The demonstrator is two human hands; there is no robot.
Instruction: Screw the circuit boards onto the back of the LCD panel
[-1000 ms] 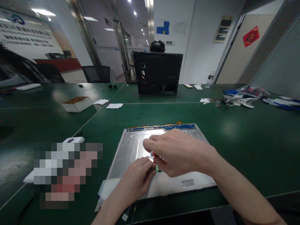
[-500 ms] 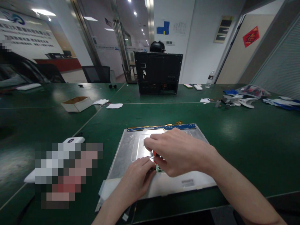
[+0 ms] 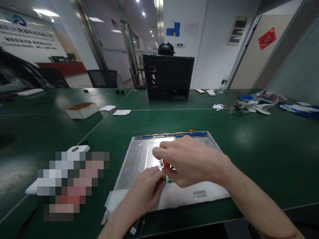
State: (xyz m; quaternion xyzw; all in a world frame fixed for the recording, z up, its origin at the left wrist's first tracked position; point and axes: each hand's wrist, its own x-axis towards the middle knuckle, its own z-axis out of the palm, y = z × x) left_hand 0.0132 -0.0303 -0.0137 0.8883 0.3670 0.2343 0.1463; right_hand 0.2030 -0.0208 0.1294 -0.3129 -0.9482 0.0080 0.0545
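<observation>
A flat silvery display panel (image 3: 127,169) lies back up on the table, with a blue circuit strip (image 3: 171,135) along its far edge. Over its middle, my right hand (image 3: 189,161) is closed around what looks like a screwdriver with an orange handle (image 3: 165,163), mostly hidden by the fingers. Just below, a small green circuit board (image 3: 168,179) shows between the hands. My left hand (image 3: 147,186) rests on the panel's near part, its fingertips pinched together close to the screwdriver and the board's left end. Whatever those fingertips grip is hidden.
A black monitor housing (image 3: 169,78) stands upright at the back of the green table (image 3: 251,159). An open box (image 3: 82,111) and white papers lie back left. A white device (image 3: 78,149), partly pixelated, lies left. Bags and loose parts (image 3: 244,106) are at right.
My right hand has shifted very slightly, and the orange handle shows at a slightly different angle. The left hand and the panel stay in place.
</observation>
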